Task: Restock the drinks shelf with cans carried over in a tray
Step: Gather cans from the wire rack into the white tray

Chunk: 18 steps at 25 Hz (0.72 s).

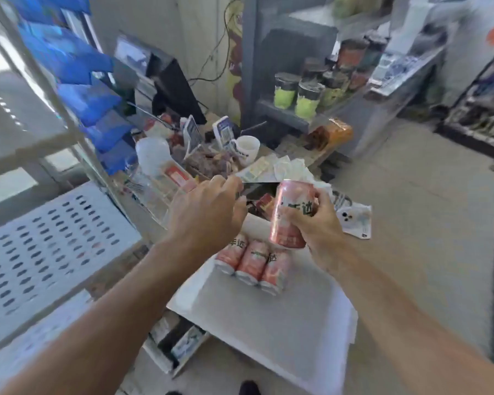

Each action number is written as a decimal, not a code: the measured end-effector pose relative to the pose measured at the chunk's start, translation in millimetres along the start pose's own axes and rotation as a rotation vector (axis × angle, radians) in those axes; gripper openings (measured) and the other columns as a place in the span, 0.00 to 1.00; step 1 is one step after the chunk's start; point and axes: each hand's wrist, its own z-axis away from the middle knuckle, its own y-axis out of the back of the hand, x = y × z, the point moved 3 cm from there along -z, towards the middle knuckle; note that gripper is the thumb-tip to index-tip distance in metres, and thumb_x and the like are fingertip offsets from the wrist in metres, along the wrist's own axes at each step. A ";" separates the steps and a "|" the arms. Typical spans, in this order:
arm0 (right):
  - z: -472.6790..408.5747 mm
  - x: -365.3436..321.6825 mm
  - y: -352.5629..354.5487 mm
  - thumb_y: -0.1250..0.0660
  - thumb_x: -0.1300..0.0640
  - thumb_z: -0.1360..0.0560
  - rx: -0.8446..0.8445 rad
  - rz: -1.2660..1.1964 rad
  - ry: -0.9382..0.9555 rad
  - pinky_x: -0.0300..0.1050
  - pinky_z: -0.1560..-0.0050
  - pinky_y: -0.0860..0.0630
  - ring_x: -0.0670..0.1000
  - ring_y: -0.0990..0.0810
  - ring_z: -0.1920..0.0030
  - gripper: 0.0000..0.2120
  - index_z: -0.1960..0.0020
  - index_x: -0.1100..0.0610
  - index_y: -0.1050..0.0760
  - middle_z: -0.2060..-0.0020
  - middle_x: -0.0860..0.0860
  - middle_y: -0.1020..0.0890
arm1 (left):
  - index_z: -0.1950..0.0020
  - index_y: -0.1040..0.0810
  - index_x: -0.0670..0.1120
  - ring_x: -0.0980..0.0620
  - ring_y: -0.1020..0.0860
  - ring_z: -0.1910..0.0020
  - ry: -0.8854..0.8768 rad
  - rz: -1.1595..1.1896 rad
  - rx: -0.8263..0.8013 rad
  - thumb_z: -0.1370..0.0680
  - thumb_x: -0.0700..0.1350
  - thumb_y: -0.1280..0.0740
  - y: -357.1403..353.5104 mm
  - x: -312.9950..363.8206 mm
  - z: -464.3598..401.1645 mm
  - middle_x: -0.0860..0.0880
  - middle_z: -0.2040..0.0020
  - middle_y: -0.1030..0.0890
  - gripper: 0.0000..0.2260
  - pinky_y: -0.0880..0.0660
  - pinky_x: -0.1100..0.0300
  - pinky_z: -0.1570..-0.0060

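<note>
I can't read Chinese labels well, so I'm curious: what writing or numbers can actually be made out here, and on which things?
"达": dark character on the pink drink can held in the right hand; the characters before it are cut off by fingers.
"达": partly legible on the three pink cans lying in the white tray.
White mug, counter cards, shelf packets: print too blurred to read.

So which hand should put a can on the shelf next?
Probably the right hand: it already grips a pink can. The left hand holds no can, though the perforated shelf lies on its side.
</note>
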 end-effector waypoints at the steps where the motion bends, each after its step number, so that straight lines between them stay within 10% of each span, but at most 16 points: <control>1: 1.5 17.0 13.8 0.20 0.57 0.37 0.048 0.034 -0.027 0.41 0.60 0.21 0.47 0.18 0.54 0.29 0.41 0.51 0.30 0.48 0.53 0.20 | 0.44 0.26 0.49 0.44 0.23 0.50 -0.017 0.009 -0.033 0.21 0.52 0.42 -13.5 7.1 -0.6 0.48 0.49 0.22 0.11 0.25 0.48 0.55; 7: 11.5 125.8 56.6 0.20 0.51 0.38 0.253 0.145 -0.326 0.55 0.47 0.19 0.53 0.17 0.51 0.27 0.43 0.52 0.27 0.49 0.52 0.18 | 0.41 0.27 0.50 0.45 0.23 0.48 -0.017 -0.078 -0.221 0.19 0.53 0.44 -80.4 27.4 12.1 0.50 0.45 0.22 0.12 0.29 0.53 0.58; 18: -2.3 181.0 62.3 0.23 0.50 0.33 0.389 0.418 -0.487 0.51 0.50 0.21 0.56 0.19 0.52 0.27 0.41 0.59 0.30 0.48 0.56 0.20 | 0.42 0.27 0.51 0.49 0.22 0.50 0.044 -0.031 -0.322 0.18 0.53 0.45 -117.8 37.4 32.1 0.52 0.47 0.21 0.12 0.23 0.52 0.56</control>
